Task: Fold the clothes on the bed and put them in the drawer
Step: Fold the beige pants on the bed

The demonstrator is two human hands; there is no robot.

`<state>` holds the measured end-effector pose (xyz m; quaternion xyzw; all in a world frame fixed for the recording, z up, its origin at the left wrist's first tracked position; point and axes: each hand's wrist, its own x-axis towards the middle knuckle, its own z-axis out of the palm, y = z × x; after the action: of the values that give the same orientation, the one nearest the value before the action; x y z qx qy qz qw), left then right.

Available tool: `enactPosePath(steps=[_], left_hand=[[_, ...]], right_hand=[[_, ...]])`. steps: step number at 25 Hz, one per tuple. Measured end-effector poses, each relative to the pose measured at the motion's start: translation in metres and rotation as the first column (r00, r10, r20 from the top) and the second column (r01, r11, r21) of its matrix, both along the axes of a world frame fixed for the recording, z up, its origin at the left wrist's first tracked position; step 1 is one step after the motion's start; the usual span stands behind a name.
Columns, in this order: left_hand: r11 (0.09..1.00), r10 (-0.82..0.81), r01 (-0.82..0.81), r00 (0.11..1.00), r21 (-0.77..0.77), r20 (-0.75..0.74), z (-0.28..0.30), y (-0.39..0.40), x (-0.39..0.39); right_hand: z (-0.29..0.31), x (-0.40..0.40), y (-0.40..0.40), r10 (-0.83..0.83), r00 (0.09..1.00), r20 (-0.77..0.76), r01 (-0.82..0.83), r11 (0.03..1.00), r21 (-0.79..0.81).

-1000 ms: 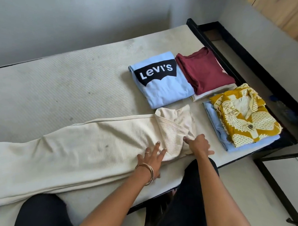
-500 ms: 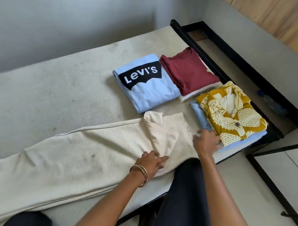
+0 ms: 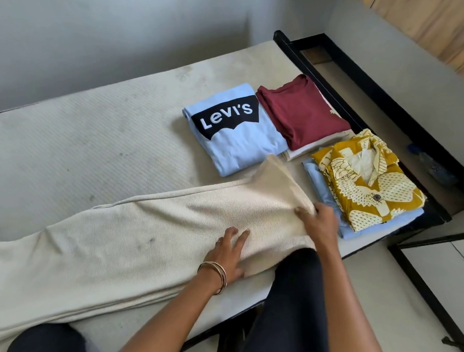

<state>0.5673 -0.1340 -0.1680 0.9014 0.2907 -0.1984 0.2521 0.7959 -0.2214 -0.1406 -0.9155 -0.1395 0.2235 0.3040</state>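
1. A long cream ribbed-knit garment (image 3: 116,242) lies flat along the near edge of the pale mattress of the bed (image 3: 91,144), running from the far left of the view to just short of the folded piles on the right. It is the one piece not yet folded.
2. The left hand (image 3: 226,256), with bangles at the wrist, rests on the cloth near its right end with fingers straight and spread. It grips nothing and only presses the fabric down.
3. The right hand (image 3: 319,224) pinches the right end of the garment between thumb and fingers and holds it lifted, so the flap stands tilted above the mattress.
4. To do this fold well, I judge the flat palm should serve as the crease line while the lifted end is carried leftward over it. Edges should line up before the flap is laid down, then be smoothed.
5. Far of the hands sits a folded light-blue T-shirt with a black Levi's logo (image 3: 234,128), just beside a folded maroon top (image 3: 305,111).
6. Farthest right, a folded mustard-yellow patterned shirt (image 3: 366,180) lies on a blue piece, close to the black bed frame (image 3: 322,73). I see no drawer I can identify with confidence.
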Motion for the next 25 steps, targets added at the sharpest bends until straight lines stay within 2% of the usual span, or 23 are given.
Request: enactPosePath(steps=[2,4,7,10,13,15,16,17,18,19,20,21,22,23,25], left_hand=[[0.999,-0.034,0.033,0.997,-0.017,-0.069,-0.002,-0.002,-0.005],[0.997,-0.027,0.020,0.994,-0.069,-0.104,0.000,-0.008,-0.006],[0.977,-0.187,0.193,0.980,0.096,-0.066,-0.004,-0.016,-0.008],[0.991,-0.132,0.134,0.988,-0.017,0.081,-0.009,-0.010,-0.020],[0.989,-0.010,0.035,0.985,-0.142,0.171,-0.007,0.000,-0.035],[0.994,0.102,-0.106,0.957,0.001,0.272,-0.014,0.003,-0.050],[0.969,0.155,-0.209,0.931,0.134,0.331,-0.018,0.004,-0.062],[0.919,0.246,-0.328,0.911,0.219,0.332,-0.021,0.007,-0.075],[0.870,0.375,-0.438,0.886,0.227,0.273,-0.022,0.012,-0.092],[0.837,0.490,-0.512,0.859,0.195,0.152,-0.023,0.018,-0.109],[0.837,0.531,-0.528,0.847,0.145,0.023,-0.023,0.023,-0.126],[0.847,0.529,-0.524,0.848,0.089,-0.040,-0.023,0.028,-0.139],[0.856,0.517,-0.516,0.855,0.025,-0.050,-0.022,0.033,-0.149],[0.862,0.504,-0.505,0.863,-0.038,-0.030,-0.019,0.036,-0.155],[0.846,0.518,-0.514,0.855,-0.143,-0.010,-0.014,0.046,-0.166]], right_hand=[[-0.013,0.008,-0.030,-0.072,0.995,-0.064,0.047,0.947,-0.319],[-0.020,0.004,-0.036,-0.082,0.992,-0.092,0.028,0.876,-0.482],[-0.009,-0.005,-0.014,0.118,0.991,-0.057,-0.130,0.862,-0.491],[-0.006,-0.019,0.004,0.170,0.973,-0.155,-0.227,0.825,-0.518],[-0.005,-0.011,-0.006,0.065,0.996,-0.068,-0.088,0.905,-0.417],[-0.001,-0.008,-0.012,0.026,1.000,-0.009,-0.027,0.884,-0.466],[0.002,-0.012,-0.012,0.068,0.998,0.013,-0.047,0.814,-0.578],[0.005,-0.020,-0.008,0.123,0.992,0.036,-0.068,0.741,-0.669],[0.007,-0.032,-0.001,0.186,0.980,0.065,-0.088,0.712,-0.697],[0.006,-0.047,0.011,0.265,0.959,0.097,-0.132,0.726,-0.675],[0.003,-0.067,0.024,0.365,0.923,0.123,-0.217,0.756,-0.618],[0.000,-0.091,0.039,0.479,0.868,0.133,-0.342,0.769,-0.541],[-0.004,-0.118,0.053,0.604,0.789,0.115,-0.503,0.741,-0.445],[-0.008,-0.146,0.065,0.738,0.670,0.079,-0.673,0.649,-0.356],[-0.019,-0.197,0.078,0.943,0.331,-0.012,-0.909,0.316,-0.270]])
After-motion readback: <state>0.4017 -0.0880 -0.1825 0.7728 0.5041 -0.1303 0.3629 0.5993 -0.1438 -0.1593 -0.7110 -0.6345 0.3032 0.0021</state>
